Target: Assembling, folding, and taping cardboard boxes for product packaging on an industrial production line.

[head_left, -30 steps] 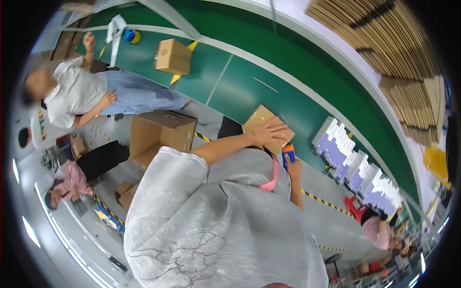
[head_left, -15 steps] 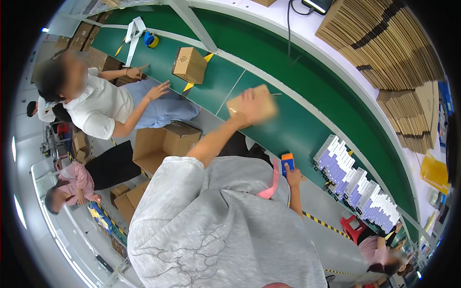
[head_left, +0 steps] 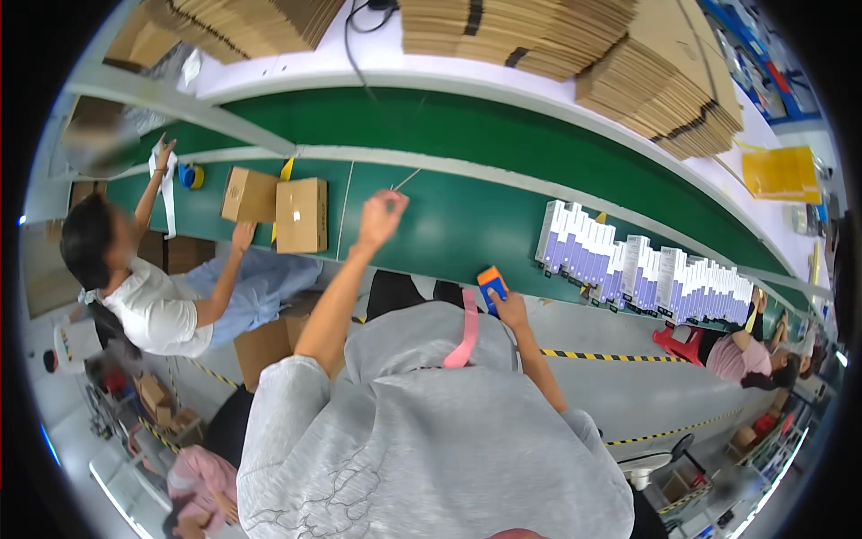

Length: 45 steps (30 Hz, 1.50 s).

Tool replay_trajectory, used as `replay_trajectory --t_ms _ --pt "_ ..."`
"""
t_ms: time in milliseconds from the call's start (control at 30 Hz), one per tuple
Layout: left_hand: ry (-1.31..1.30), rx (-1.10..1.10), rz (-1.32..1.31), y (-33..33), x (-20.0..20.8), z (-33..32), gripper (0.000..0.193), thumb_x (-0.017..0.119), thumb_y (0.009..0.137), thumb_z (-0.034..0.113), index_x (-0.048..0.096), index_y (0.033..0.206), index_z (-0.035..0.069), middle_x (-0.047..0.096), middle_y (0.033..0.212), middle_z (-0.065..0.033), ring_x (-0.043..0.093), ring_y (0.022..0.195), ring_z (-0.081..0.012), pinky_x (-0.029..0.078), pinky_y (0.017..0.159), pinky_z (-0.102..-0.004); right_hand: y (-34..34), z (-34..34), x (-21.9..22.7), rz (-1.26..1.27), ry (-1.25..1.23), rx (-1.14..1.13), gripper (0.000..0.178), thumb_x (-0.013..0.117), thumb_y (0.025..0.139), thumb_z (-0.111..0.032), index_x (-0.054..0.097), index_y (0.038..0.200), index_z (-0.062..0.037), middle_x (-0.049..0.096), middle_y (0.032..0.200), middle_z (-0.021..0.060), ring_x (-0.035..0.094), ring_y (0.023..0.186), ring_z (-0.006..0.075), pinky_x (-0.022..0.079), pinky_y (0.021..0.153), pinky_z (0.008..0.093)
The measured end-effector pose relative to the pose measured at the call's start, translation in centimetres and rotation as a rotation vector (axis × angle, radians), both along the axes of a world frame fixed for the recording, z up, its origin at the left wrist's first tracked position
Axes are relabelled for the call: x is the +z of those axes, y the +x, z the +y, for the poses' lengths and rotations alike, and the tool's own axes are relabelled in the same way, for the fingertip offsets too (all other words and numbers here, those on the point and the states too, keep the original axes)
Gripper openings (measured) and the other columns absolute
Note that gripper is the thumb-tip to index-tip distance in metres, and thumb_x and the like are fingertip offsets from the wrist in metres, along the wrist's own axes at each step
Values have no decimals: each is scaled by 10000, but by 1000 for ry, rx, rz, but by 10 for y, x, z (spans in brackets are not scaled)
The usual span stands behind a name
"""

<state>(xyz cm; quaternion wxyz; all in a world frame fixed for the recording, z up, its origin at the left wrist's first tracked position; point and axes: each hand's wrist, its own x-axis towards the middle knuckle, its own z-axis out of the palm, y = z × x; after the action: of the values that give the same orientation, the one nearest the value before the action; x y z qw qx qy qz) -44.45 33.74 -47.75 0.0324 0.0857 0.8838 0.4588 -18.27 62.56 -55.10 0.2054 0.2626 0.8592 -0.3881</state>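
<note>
On our green worktop (head_left: pixel 467 216), we see two brown cuboid cardboard boxes (head_left: pixel 303 216) left of slim white-and-purple cartons (head_left: pixel 636 269).

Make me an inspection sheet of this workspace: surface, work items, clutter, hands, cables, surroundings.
Surface: green bench, a pale line running across it.
Work items: left carton and right carton, close together; orange-and-blue handheld item; row of white-and-purple boxes.
Clutter: thin pale strip; blue-and-yellow roll.
Hands: left hand curled beside the thin pale strip, contact unclear; right hand holds the orange-and-blue handheld item.
Cables: black cable over the upper shelf's edge.
Surroundings: flattened cardboard stacks; yellow sheet; co-worker's hand at the left carton; striped floor tape.
</note>
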Motion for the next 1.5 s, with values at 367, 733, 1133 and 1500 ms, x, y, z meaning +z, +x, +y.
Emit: replay_trajectory --t_ms 367,733,1133,1500 --pt "311 -690 777 -42 353 264 196 630 897 218 651 988 46 660 1065 -105 620 989 -278 498 859 -380 33 7 -4 -5 -10 -102 593 579 862 -559 705 923 17 675 825 268 672 835 414 504 737 478" --pt "-528 -650 926 -134 369 364 853 584 756 722 515 1387 152 554 1331 -181 463 1285 -378 379 1070 -456 32 16 8 -28 -130 39 676 550 820 -660 719 857 -7 676 815 257 656 806 430 495 743 489" --pt "-519 -817 924 -136 403 362 384 500 920 384 709 999 72 695 974 -205 662 933 -395 521 832 -489 43 33 -14 98 -275 -50 647 608 835 -592 698 848 49 677 717 190 669 712 278 487 679 441" --pt "127 -405 1261 -40 428 269 377 569 826 83 577 1201 52 662 1102 -113 651 987 -295 555 777 -387 37 29 15 385 -242 -93 526 591 921 -420 640 1044 88 693 903 225 669 824 334 490 771 439"
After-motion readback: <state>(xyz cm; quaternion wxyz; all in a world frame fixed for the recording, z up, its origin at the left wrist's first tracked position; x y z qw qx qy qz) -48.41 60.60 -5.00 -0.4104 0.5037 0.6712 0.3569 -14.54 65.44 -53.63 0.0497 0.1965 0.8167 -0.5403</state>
